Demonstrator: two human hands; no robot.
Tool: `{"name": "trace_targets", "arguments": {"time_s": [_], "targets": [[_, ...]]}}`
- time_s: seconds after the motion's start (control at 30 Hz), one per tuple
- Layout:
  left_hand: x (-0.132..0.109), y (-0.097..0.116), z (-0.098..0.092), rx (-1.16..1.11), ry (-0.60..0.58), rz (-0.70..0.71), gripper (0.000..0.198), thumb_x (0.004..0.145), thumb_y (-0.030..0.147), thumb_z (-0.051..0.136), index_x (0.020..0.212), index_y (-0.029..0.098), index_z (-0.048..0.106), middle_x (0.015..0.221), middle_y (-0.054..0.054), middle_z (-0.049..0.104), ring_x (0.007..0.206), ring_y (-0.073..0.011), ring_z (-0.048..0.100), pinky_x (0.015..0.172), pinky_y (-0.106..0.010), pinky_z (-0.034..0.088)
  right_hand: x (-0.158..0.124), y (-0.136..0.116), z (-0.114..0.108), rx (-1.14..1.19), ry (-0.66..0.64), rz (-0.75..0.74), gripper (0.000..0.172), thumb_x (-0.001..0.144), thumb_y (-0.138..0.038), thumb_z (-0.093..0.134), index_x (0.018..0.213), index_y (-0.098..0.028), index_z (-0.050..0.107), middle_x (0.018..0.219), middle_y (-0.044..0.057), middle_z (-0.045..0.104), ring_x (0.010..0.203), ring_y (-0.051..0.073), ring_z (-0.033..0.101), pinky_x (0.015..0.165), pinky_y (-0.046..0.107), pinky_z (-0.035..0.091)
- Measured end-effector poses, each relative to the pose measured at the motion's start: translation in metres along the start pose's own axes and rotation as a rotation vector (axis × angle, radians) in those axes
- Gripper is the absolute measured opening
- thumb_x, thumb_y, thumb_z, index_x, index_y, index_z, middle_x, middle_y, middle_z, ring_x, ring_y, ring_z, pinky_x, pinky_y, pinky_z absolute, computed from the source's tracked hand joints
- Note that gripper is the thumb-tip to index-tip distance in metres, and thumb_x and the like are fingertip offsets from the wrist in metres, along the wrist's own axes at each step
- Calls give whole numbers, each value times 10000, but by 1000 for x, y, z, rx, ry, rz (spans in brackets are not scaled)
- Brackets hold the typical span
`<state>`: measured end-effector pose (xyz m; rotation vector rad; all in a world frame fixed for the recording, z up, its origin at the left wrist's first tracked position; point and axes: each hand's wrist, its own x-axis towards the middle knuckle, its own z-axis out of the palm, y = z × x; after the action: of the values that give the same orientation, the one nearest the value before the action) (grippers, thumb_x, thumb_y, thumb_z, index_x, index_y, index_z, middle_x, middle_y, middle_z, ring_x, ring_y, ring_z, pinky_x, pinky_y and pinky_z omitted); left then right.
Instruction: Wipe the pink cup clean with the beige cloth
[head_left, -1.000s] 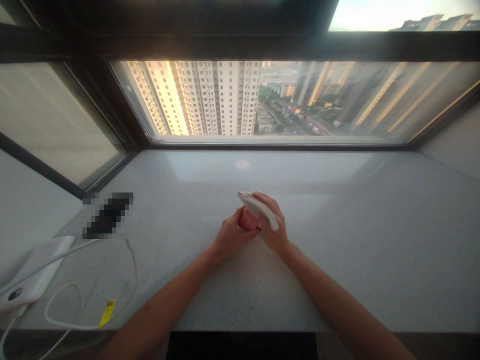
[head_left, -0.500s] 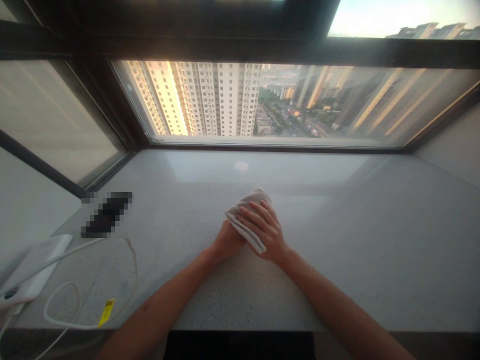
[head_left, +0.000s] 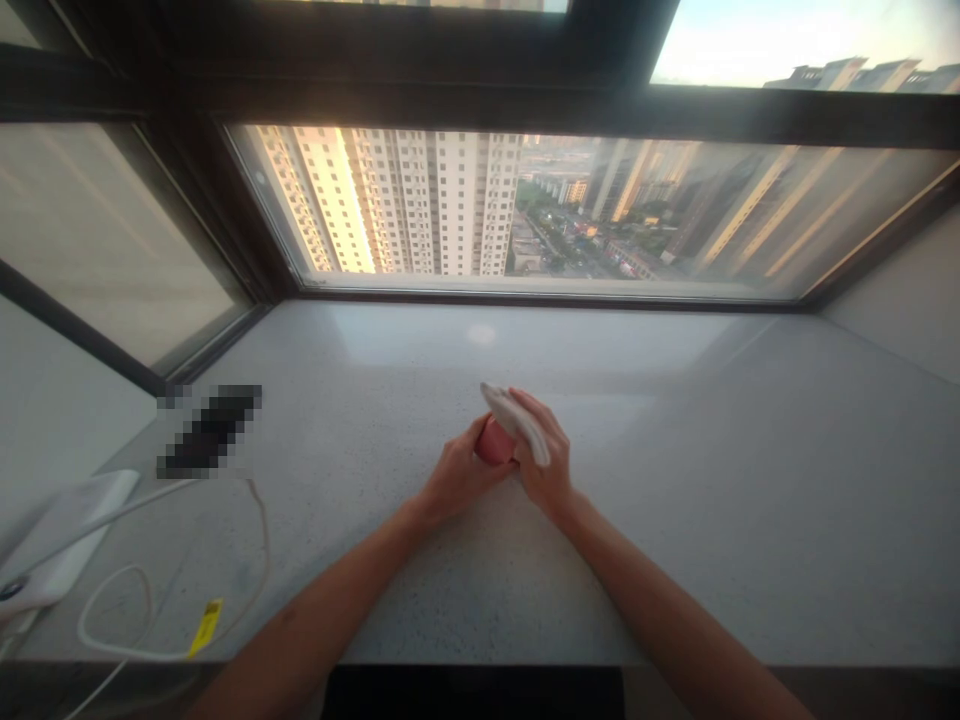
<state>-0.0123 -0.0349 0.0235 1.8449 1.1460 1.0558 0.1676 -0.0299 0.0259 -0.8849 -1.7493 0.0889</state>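
- Grey sill (head_left: 750,480): between back and front edges, I see:
- left hand (head_left: 457,475) gripping a red object (head_left: 494,443);
- right hand (head_left: 552,462) gripping a tilted cloth (head_left: 519,421) just right of it.

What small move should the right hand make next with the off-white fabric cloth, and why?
I'd probably tip the off-white fabric cloth leftward over the red rounded object: the left hand seems to grip that object securely, while the right hand holds the cloth tilted up at its right side, leaving some red surface uncovered.
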Motion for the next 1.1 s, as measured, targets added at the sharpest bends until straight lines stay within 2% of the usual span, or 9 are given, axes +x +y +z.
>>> {"name": "trace_targets", "arguments": {"time_s": [0.13,0.23,0.37,0.53,0.63,0.77,0.87,1.03,1.1], "targets": [[0,-2,1,-1,-33,-19,444,849,413,803,1234,208,717,1083,-95,828,943,-315,775,875,-465,640,2,-1,-2,30,-158,-166,417,1041,-401,591,1424,-309,727,1477,90,724,1480,360,582,1293,630,389],[0,2,-1,7,11,4,658,844,435,840,1420,209,616,1262,-110,793,1103,-312,763,1010,-461,602,0,15,3,196,63,325,408,1063,-502,525,1169,-217,797,1110,102,820,1056,286,761,951,451,624],[-1,7,-5,-7,-41,45,710,905,446,820,1509,217,526,1382,-135,741,1210,-291,730,1085,-432,558,-6,37,11,433,193,846,487,1009,-621,543,891,-191,740,703,-7,685,605,173,613,573,288,518],[-2,0,-5,-55,-137,94,756,947,415,782,1578,223,412,1534,-186,636,1363,-318,665,1161,-467,540,-4,23,2,322,99,463,424,1071,-504,514,1206,-217,794,1162,103,817,1064,276,766,913,430,629],[-1,-4,-2,-53,-115,97,638,926,378,778,1484,205,521,1531,-180,647,1377,-343,659,1188,-474,532,5,5,-10,75,-45,56,411,1059,-391,570,1420,-283,734,1497,107,706,1455,346,599,1203,598,490],[-1,-6,-3,-23,-57,26,388,837,387,807,1158,202,689,1206,-113,808,1073,-333,766,964,-417,631,10,-5,-18,-81,-189,-175,531,995,-312,668,1523,-368,657,1584,59,647,1538,369,525,1261,645,442],[-2,-1,-3,44,-19,-4,377,800,388,832,1103,203,705,1047,-82,827,918,-294,768,837,-384,631,7,2,-10,7,-182,-93,442,1016,-368,664,1455,-355,714,1544,66,677,1500,357,568,1249,614,474],[-1,6,-2,65,15,20,616,853,452,838,1380,216,621,1208,-92,808,1015,-259,776,924,-368,608,-3,12,7,253,100,507,476,1125,-510,452,1277,-199,778,1091,114,825,960,273,797,859,447,674],[-2,4,-2,52,8,23,612,848,438,842,1375,211,626,1205,-94,809,1022,-262,777,927,-368,607,-4,8,6,205,87,433,449,1119,-488,475,1312,-214,774,1168,123,820,1097,302,785,970,502,653]]}}
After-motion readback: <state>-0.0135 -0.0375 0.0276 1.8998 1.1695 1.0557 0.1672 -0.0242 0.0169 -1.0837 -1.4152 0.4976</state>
